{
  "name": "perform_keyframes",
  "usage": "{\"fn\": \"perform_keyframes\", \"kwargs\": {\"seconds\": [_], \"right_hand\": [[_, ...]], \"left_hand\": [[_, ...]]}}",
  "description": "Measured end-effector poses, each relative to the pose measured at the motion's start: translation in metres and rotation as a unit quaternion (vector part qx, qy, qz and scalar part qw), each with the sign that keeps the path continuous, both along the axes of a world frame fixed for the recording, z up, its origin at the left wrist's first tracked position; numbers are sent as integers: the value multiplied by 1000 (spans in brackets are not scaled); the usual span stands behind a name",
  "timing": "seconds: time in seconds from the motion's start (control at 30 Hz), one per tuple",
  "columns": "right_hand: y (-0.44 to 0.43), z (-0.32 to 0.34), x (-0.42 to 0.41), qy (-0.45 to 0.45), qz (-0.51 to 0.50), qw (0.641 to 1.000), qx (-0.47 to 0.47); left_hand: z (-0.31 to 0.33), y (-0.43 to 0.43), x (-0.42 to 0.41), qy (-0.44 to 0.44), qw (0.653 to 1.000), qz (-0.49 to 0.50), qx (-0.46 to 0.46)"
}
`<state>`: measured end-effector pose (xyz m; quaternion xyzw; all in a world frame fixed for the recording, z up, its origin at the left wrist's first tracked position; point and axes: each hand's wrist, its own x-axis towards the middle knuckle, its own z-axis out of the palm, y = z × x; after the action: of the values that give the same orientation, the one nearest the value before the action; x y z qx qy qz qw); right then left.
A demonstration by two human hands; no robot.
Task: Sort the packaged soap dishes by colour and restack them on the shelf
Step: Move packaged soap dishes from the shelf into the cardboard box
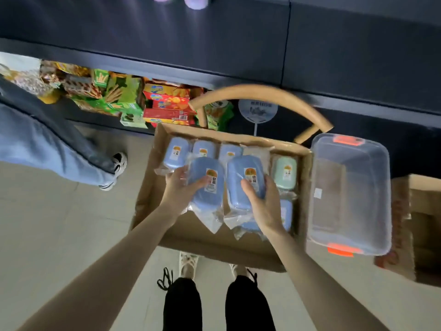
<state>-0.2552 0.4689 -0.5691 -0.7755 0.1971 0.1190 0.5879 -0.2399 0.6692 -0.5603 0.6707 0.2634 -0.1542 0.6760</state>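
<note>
Over the open brown cardboard box point(152, 201), the left hand point(181, 187) grips one blue plastic-wrapped soap dish point(207, 187) and the right hand point(262, 199) grips a second blue wrapped soap dish point(245, 177), side by side. Beyond them, three more blue packaged dishes point(202, 149) line the box's far wall, with a mint-green packaged dish point(285, 172) at its right. A clear plastic tub with orange clips point(350, 194) sits just beside the box.

Clear plastic bin point(350, 194) (orange latches), snack boxes point(167, 106)
</note>
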Motion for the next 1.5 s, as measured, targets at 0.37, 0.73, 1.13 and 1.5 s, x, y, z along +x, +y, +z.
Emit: {"fn": "perform_keyframes", "kwargs": {"seconds": [0.37, 0.73, 1.13, 1.5], "right_hand": [[41, -128, -17, 149, 9, 973, -178], [54, -181, -4, 142, 109, 928, -326], [56, -172, -7, 226, 184, 872, -392], [28, -89, 6, 208, 235, 891, -327]], "left_hand": [[-150, 40, 2, 55, 981, -132, 131], [-215, 47, -1, 134, 956, -144, 215], [-208, 47, -17, 84, 919, -252, 291], [-121, 49, 17, 68, 819, -481, 305]]}}
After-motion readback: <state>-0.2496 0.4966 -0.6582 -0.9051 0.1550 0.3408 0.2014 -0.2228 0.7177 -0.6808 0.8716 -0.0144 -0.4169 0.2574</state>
